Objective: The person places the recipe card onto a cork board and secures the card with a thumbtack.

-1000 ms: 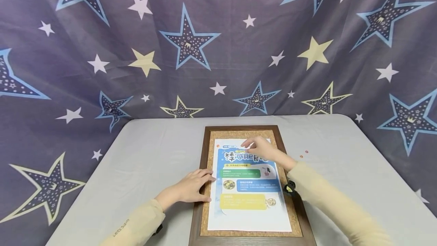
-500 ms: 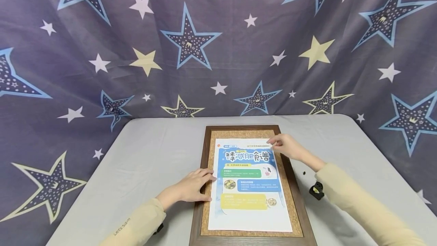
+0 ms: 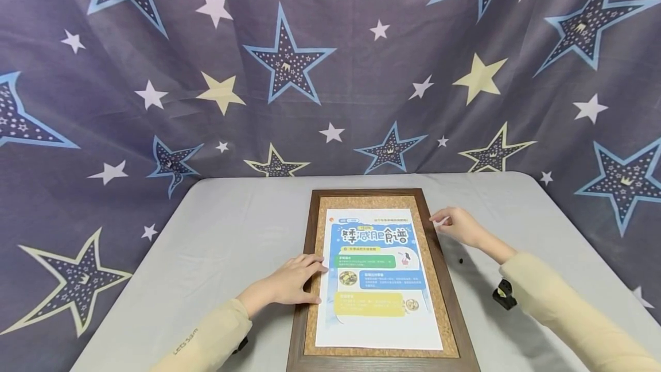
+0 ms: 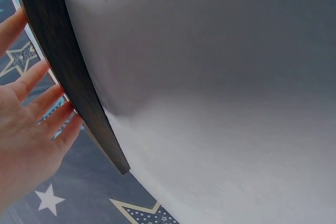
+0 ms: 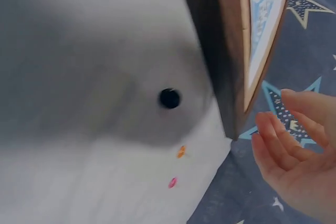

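A printed poster [image 3: 379, 326] with blue, green and yellow blocks lies on a cork board [image 3: 449, 337] in a dark wooden frame [image 3: 308, 234]. At its upper left corner is a small orange dot [image 3: 331, 219]. My left hand [image 3: 294, 281] rests across the frame's left side, fingers extended to the poster's edge; in the left wrist view its fingertips touch the frame [image 4: 79, 77]. Just right of the frame's upper right side is my right hand [image 3: 459, 227], fingers loosely bent. The right wrist view shows nothing between those fingers [image 5: 270, 135].
On the grey tabletop right of the board lie a small black round thing [image 5: 169, 98], an orange piece [image 5: 181, 151] and a pink piece [image 5: 172, 182]. A star-patterned curtain [image 3: 330, 90] hangs behind the table.
My right hand has moved right, from over the poster's top, past its upper right corner, to beyond the frame's side. The left hand has stayed in place.
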`<state>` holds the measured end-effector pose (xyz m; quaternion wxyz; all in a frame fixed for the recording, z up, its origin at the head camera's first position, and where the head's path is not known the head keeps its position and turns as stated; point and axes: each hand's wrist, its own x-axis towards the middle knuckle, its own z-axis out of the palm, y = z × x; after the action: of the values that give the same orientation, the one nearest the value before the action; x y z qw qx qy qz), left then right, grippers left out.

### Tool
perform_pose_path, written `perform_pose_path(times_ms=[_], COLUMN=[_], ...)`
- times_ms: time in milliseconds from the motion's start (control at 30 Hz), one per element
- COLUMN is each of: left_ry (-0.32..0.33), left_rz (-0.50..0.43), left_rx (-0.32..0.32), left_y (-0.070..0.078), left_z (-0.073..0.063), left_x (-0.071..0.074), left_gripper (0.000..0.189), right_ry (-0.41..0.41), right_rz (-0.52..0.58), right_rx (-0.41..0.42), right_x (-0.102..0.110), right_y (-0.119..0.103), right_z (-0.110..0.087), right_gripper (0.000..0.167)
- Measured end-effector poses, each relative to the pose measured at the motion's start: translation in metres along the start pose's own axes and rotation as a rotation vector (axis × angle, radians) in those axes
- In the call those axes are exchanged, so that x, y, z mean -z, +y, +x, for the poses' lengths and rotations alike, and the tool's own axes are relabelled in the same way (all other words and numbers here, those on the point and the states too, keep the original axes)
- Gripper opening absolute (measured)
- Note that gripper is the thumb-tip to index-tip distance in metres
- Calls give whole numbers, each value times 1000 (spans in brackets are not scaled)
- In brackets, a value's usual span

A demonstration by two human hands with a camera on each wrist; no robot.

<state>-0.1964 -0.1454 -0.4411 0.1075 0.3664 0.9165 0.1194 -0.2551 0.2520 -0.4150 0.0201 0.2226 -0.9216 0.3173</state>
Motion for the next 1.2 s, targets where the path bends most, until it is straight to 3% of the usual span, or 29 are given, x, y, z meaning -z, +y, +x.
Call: perform_pose_path(times_ms=[200, 467, 1200], left_ry=[24, -14, -16], left_rz=[0, -12, 3], left_rx=[-30, 12, 20], left_y=[0, 0, 2], left_z=[0, 2, 1], left_x=[1, 2, 1], left_gripper=[56, 55, 56], right_ry=[-10, -22, 38], right_rz=[-46, -76, -191], right_rx=[-17, -43, -54], right_x=[1, 2, -6], right_y=[12, 24, 45], right_z=[-8, -19, -32], right_gripper=[21, 19, 16])
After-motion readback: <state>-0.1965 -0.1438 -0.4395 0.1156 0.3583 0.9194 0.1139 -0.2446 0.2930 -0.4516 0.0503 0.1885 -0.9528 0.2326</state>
